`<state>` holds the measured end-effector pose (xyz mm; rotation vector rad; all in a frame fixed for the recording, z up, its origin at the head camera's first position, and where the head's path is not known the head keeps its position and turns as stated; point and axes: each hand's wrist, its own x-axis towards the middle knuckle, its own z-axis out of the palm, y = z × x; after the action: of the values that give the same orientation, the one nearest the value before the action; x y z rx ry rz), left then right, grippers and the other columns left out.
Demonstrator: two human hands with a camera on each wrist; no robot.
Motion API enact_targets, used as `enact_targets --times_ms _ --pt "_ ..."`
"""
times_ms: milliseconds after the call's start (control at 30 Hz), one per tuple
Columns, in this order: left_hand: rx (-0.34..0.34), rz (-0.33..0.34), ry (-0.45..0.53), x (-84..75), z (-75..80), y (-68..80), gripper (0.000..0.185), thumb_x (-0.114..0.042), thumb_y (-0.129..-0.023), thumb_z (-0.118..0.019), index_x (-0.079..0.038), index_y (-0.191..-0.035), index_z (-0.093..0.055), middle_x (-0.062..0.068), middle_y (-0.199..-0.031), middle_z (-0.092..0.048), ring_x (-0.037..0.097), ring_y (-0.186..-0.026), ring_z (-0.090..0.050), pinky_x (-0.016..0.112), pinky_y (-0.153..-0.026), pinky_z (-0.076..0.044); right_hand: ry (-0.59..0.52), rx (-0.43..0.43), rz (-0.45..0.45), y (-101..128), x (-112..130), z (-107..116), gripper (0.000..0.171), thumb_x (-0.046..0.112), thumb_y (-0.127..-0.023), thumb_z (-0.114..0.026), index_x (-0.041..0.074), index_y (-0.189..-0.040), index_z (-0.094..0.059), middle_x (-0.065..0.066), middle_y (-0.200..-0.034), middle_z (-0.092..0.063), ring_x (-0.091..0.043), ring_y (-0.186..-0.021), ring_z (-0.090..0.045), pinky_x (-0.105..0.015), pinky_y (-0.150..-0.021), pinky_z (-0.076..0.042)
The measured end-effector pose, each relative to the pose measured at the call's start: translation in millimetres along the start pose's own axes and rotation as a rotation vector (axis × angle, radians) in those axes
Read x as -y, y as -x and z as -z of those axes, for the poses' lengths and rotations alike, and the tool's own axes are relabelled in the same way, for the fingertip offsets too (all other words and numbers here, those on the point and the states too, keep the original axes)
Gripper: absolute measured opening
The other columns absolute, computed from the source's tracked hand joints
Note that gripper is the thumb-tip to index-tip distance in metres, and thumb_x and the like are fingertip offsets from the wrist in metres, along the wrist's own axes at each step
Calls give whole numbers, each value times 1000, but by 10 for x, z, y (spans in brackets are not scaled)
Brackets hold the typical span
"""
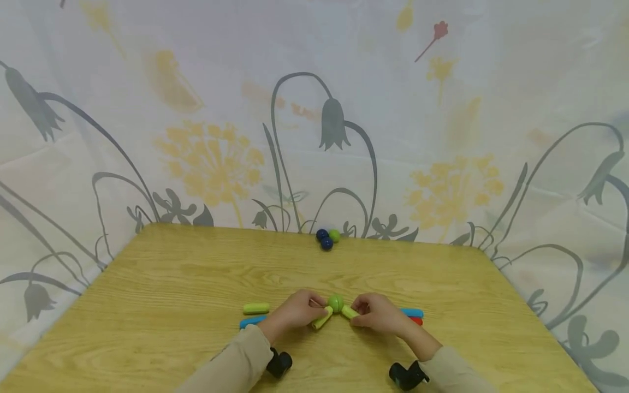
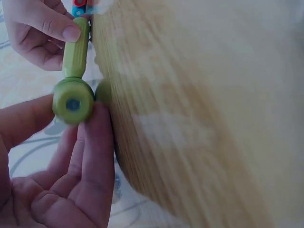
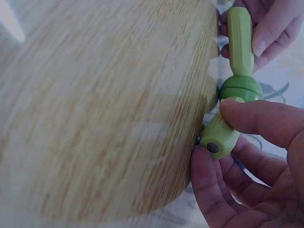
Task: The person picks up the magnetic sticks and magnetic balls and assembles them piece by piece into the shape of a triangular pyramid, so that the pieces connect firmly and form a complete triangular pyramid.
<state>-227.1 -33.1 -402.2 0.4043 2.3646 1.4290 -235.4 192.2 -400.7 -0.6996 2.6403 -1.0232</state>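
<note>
Assembly appears begun: left hand (image 1: 295,310) and right hand (image 1: 375,314) each pinch a green stick joined to the green ball (image 1: 336,302); other sticks and balls lie unused on the tabletop (image 1: 172,284).

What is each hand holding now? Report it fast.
Left hand: pinches a green stick.
Right hand: pinches the other green stick.
</note>
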Motion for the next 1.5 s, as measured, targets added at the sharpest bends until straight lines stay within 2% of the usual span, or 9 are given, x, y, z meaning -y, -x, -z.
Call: enact_targets --times_ms 167,367,600,700,767,900,1033,1167,1500 --pt "49 29 128 -4 -20 -1 39 -7 -86 -67 1 -121 -50 11 -91 -59 23 -73 -61 37 -62 -52 27 15 41 -8 -25 12 18 10 -80 -72 1 -94 -66 0 -84 -59 -12 -73 -52 -27 -64 -45" --pt "90 18 141 -27 -9 19 40 -4 -85 -66 -1 -123 -52 11 -85 -58 24 -71 -61 38 -62 -53 42 26 85 -66 -13 14 18 7 -81 -71 4 -98 -67 -2 -92 -62 -15 -78 -54 -30 -66 -45" --pt "166 -63 51 -40 52 1 47 0 -88 -62 -6 -133 -50 21 -126 -46 30 -95 -58 39 -66 -50 25 29 113 -133 6 20 21 1 -80 -69 2 -101 -69 -3 -93 -63 -16 -76 -55 -28 -64 -46" --pt "199 -70 26 -36 54 -3 40 2 -89 -59 -8 -128 -55 16 -130 -46 26 -95 -57 38 -65 -49 7 18 104 -164 -9 12 22 -2 -79 -68 3 -100 -69 -4 -94 -63 -17 -77 -55 -29 -66 -47" --pt "210 -59 42 -34 44 1 37 3 -89 -58 -7 -125 -58 14 -127 -48 23 -88 -58 37 -64 -50 -21 1 98 -175 -36 10 22 -4 -78 -67 3 -99 -69 -5 -95 -63 -18 -79 -56 -30 -67 -48" --pt "211 -60 35 -21 50 7 44 10 -82 -60 -6 -123 -59 11 -122 -52 22 -90 -54 33 -61 -45 -83 -21 101 -200 -103 19 26 -11 -75 -62 1 -98 -66 -8 -94 -61 -20 -81 -57 -29 -67 -48" --pt "215 -73 -1 -5 74 12 51 14 -73 -65 -6 -120 -59 9 -118 -53 28 -102 -50 34 -70 -43 -123 -39 82 -248 -147 38 27 -12 -77 -56 -1 -100 -63 -9 -90 -58 -19 -77 -55 -28 -62 -47" --pt "211 -76 -5 -2 85 26 47 11 -74 -71 -5 -116 -59 8 -114 -54 32 -109 -49 38 -87 -43 -133 -75 61 -329 -169 63 24 -10 -80 -54 -3 -102 -62 -10 -90 -58 -19 -75 -54 -30 -59 -46" --pt "139 -72 -72 22 92 28 36 3 -75 -75 -10 -105 -60 4 -107 -56 28 -103 -52 45 -87 -42 -143 -167 68 -610 -211 147 18 -3 -84 -61 -6 -102 -61 -12 -90 -60 -21 -78 -57 -32 -64 -48"
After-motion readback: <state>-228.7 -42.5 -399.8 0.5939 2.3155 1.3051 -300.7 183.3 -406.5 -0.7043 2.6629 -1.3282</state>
